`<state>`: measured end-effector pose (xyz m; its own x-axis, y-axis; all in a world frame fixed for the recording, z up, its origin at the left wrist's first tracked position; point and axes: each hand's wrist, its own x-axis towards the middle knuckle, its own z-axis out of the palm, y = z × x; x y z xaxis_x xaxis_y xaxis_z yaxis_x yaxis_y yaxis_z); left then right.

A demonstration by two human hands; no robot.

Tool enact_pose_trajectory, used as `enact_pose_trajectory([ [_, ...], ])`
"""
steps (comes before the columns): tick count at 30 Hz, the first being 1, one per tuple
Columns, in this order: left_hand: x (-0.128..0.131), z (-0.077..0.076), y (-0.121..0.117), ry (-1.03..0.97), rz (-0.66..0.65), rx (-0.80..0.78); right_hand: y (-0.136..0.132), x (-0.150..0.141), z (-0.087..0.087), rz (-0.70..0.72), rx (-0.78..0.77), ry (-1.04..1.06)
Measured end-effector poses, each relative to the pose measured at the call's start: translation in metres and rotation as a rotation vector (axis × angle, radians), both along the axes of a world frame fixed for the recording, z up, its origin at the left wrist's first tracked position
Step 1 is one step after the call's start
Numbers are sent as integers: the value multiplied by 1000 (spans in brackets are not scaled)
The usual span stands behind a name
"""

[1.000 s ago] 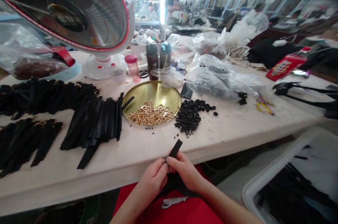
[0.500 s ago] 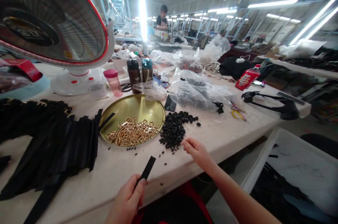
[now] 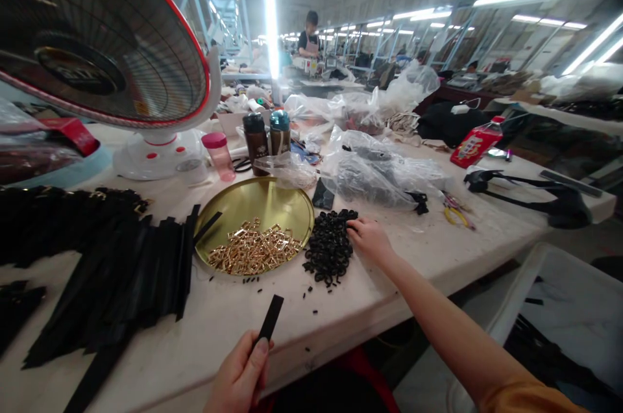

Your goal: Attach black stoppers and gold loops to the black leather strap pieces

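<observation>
My left hand (image 3: pixel 243 367) is closed around the lower end of a short black strap (image 3: pixel 270 319), whose free end points up and away over the table edge. My right hand (image 3: pixel 370 239) reaches to the right side of a heap of small black loops (image 3: pixel 331 247). Its fingers are bent close together against the loops; whether they hold one is hidden. Left of the heap lies a round gold tray (image 3: pixel 253 195) with many gold metal buckles (image 3: pixel 256 247) in it. A stack of black straps (image 3: pixel 156 263) covers the table on the left, one strap end overlapping the tray.
A large fan (image 3: pixel 160 153) stands at the back left, beside a pink-lidded cup (image 3: pixel 221 156) and two dark bottles (image 3: pixel 256 140). Clear plastic bags (image 3: pixel 370 169), yellow-handled pliers (image 3: pixel 457 217) and a red drink bottle (image 3: pixel 477 142) lie farther right. A white bin (image 3: pixel 564 283) is below the table edge.
My right hand has moved from the near edge of the loop heap to its far right side. Loops scattered there are now gathered in. My left hand still holds the strap.
</observation>
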<state>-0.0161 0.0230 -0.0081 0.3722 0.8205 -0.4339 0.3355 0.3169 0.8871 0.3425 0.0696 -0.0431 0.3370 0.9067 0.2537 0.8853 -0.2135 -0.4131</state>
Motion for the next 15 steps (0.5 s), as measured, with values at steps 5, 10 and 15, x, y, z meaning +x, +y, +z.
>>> enact_pose_trajectory([
  [5,-7,-7,-5,14,-95,-39,-15,-18,1,41,-54,-60],
  [10,-12,-7,-8,25,-178,-18,-38,-25,-2,37,-48,-39],
  [15,-12,-4,-14,14,-164,15,-29,-32,14,37,-23,-10],
])
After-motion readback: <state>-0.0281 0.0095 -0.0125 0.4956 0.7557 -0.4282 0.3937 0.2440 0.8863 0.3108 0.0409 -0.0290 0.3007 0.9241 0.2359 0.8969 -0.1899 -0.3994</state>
